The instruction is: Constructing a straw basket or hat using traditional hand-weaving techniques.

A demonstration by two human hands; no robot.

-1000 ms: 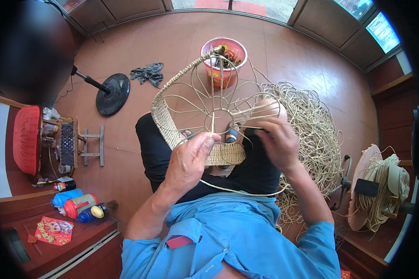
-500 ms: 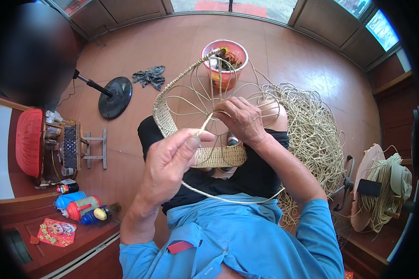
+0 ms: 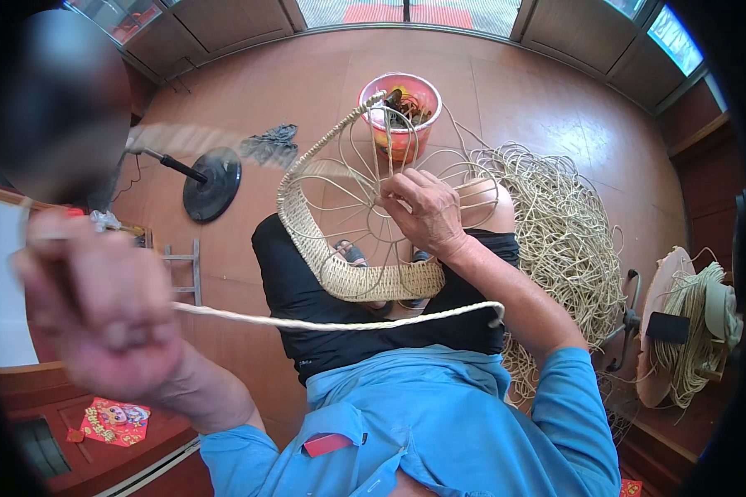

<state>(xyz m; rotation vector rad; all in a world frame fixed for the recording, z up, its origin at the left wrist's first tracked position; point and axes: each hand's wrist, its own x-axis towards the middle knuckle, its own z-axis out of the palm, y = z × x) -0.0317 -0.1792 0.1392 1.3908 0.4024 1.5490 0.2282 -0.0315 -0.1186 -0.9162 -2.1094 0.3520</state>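
A half-woven basket [image 3: 389, 282] rests across my knees. It has a band of plaited straw-coloured cord on the left and near sides and a fan of thin looped spokes. My right hand [image 3: 427, 214] is closed in a pinch on the frame near the hub of the spokes; its fingertips hide what exactly lies between them. My left hand [image 3: 108, 306], blurred by motion, is closed at the far left. From it a pale twisted cord [image 3: 331, 323] runs rightward over my lap, its end bent near my right forearm. A smeared pale streak crosses the air above it.
A large heap of loose cord [image 3: 559, 248] lies on the floor at the right. Beyond it stands a wound spool of cord [image 3: 684, 335]. A pink bucket [image 3: 423, 95] sits ahead, a dark cloth [image 3: 269, 145] and black round stand base [image 3: 211, 185] to the left.
My left hand has swung from beside the hub out to the far left, drawing the cord with it. My right hand stays at the hub, its pinch slightly shifted.
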